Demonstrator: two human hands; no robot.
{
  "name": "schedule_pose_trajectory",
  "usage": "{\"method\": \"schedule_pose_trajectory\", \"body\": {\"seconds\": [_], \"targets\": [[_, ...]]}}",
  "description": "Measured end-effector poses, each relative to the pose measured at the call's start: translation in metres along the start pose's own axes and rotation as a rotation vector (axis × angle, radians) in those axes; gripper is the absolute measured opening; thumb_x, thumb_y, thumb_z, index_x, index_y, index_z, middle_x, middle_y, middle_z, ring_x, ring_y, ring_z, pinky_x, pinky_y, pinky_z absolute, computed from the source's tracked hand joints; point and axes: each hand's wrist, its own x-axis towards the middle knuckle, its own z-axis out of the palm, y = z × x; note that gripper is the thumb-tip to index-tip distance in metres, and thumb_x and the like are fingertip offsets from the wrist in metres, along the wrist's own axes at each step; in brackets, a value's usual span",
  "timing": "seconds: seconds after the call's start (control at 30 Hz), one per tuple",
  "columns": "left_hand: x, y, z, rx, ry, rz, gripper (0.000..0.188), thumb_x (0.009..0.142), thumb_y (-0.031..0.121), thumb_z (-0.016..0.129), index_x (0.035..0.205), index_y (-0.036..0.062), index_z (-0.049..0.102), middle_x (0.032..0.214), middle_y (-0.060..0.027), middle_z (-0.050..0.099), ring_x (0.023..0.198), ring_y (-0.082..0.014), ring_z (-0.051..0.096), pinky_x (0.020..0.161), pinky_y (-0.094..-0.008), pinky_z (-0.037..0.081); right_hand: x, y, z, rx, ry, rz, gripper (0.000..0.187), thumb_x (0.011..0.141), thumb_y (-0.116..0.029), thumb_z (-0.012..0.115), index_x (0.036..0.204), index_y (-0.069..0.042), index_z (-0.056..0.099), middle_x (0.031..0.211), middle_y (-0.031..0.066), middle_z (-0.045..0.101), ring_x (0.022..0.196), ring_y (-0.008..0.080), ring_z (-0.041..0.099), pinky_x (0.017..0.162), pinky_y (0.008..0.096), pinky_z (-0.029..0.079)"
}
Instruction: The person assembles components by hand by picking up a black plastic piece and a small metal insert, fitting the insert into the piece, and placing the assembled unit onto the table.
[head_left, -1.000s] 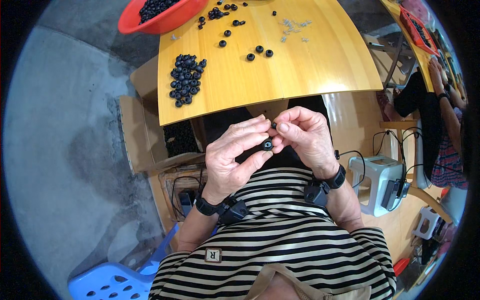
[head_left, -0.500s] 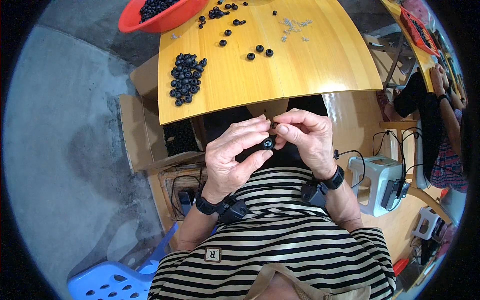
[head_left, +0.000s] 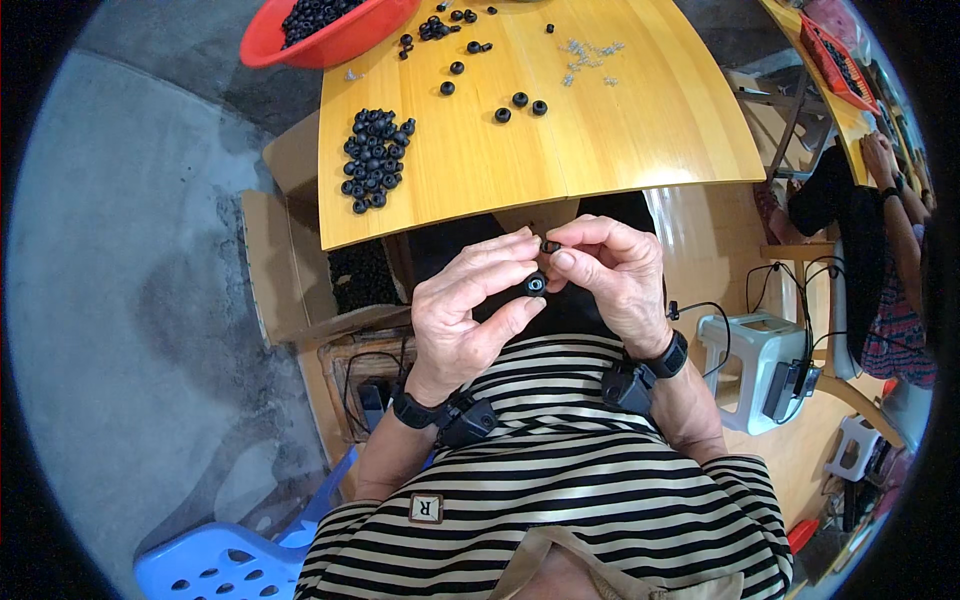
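Ball [head_left: 535, 285], black with a pale-rimmed hole, is gripped between thumb and fingers of left hand [head_left: 455, 310], hole turned up toward the camera. Small part [head_left: 550, 246], black, is pinched by thumb and forefinger of right hand [head_left: 612, 268], just beyond the ball; its contact with the left fingertips cannot be told. Other right fingers are curled close by the ball; contact there is unclear too. Both pieces are held off the near edge of table [head_left: 660, 130].

Step in hand is judged to be two-handed handling of the pair, apparently turning or lining up. For the next move, a steady left grip and a fine right pinch are called for.

On the table, pile [head_left: 372, 165] is set at left, loose balls [head_left: 520, 99] mid-table, clear bits [head_left: 590, 50] far right. Basin [head_left: 350, 42], red, is placed far left.
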Motion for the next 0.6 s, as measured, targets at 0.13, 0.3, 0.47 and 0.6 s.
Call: {"method": "schedule_pose_trajectory", "body": {"seconds": [0.13, 0.3, 0.47, 0.6], "targets": [[-0.0008, -0.0029, 0.0008, -0.027, 0.022, -0.021, 0.031, 0.073, -0.003, 0.078, 0.103, -0.0011, 0.071, 0.11, -0.0165, 0.07, 0.105, -0.0294, 0.067, 0.093, -0.0368, 0.052, -0.0003, -0.0016, 0.0004, -0.017, 0.022, -0.041, 0.016, 0.089, -0.002, 0.07, 0.104, 0.002, 0.069, 0.089, 0.0068, 0.07, 0.08, 0.0113, 0.067, 0.072, 0.0249, 0.057], [-0.0064, -0.0064, 0.001, -0.128, 0.071, -0.118, 0.028, 0.077, -0.008, 0.074, 0.104, -0.0038, 0.069, 0.102, -0.0143, 0.069, 0.094, -0.022, 0.064, 0.083, -0.0309, 0.051, -0.0043, -0.0054, 0.0052, 0.029, 0.055, 0.002, 0.016, 0.088, -0.001, 0.07, 0.104, 0.001, 0.07, 0.092, 0.0078, 0.07, 0.083, 0.0127, 0.066, 0.078, 0.0256, 0.055], [-0.0059, -0.0044, 0.0006, -0.148, 0.074, -0.145, 0.029, 0.077, -0.007, 0.074, 0.105, -0.0041, 0.069, 0.102, -0.014, 0.069, 0.089, -0.0198, 0.063, 0.078, -0.0278, 0.05, -0.0033, -0.0009, 0.003, -0.072, -0.055, -0.124, 0.017, 0.085, 0.001, 0.071, 0.102, 0.001, 0.071, 0.101, 0.0128, 0.069, 0.094, 0.0166, 0.064, 0.083, 0.0284, 0.052], [-0.0053, -0.0037, 0.0, -0.147, 0.069, -0.148, 0.029, 0.077, -0.007, 0.074, 0.105, -0.0041, 0.069, 0.1, -0.0137, 0.069, 0.088, -0.0192, 0.063, 0.076, -0.0269, 0.049, -0.0049, -0.0027, 0.0072, -0.063, -0.062, -0.131, 0.016, 0.085, 0.0, 0.071, 0.101, 0.001, 0.071, 0.1, 0.0127, 0.07, 0.091, 0.0168, 0.065, 0.082, 0.0276, 0.052]]}}
